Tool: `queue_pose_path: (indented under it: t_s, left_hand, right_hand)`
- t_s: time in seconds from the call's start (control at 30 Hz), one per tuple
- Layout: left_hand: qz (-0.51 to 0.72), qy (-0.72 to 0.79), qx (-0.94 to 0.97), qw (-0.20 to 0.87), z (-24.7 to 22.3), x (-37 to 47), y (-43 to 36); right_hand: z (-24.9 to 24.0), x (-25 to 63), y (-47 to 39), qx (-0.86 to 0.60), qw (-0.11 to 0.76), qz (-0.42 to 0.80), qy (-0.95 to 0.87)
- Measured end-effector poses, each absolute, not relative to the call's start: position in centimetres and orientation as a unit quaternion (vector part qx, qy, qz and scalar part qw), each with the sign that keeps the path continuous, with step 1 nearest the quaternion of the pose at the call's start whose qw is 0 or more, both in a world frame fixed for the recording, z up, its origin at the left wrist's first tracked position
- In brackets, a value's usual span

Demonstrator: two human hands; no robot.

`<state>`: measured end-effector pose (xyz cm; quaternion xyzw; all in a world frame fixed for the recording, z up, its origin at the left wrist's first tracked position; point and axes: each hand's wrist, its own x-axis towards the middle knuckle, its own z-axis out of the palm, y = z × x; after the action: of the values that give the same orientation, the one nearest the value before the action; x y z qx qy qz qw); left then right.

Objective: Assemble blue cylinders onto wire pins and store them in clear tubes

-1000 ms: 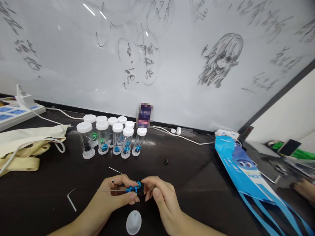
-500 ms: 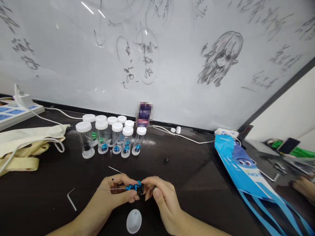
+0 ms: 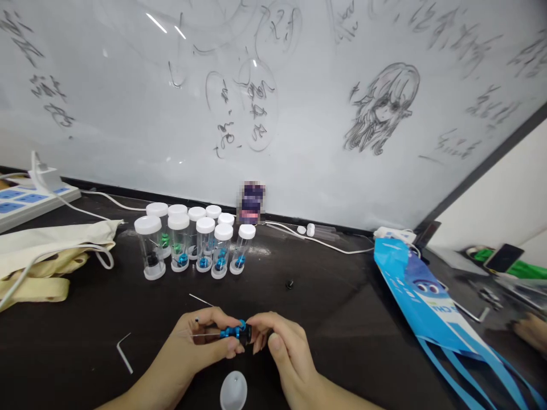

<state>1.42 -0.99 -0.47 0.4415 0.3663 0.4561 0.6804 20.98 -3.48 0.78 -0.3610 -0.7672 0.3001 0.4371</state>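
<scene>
Small shiny blue-and-black cylindrical part (image 3: 233, 332) sits between thumb and index finger of the left hand (image 3: 193, 344), pinched, over the dark brown tabletop (image 3: 342, 319). Right hand (image 3: 289, 348) curls fingers by its black end, thumb apart; can't tell from here if they're touching it. Vs 0.5 s ago: same pinch, head view tipped slightly up.
</scene>
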Motion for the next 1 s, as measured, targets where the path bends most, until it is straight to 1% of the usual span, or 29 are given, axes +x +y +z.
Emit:
queue_pose_path:
  t_s: [0.2,0.53,1.0]
  left_hand:
    - [0.46,0.369,0.429,0.684,-0.16,1.43,-1.2]
    - [0.456,0.364,0.437,0.684,-0.43,1.45,-0.86]
    - [0.447,0.367,0.435,0.69,-0.38,1.4,-0.8]
  right_hand:
    - [0.87,20.89,-3.42,-0.366,0.445,0.301,-0.759]
    - [0.88,20.97,-3.46,-0.358,0.427,0.296,-0.776]
    - [1.08,20.95,-3.34,-0.348,0.439,0.281,-0.779]
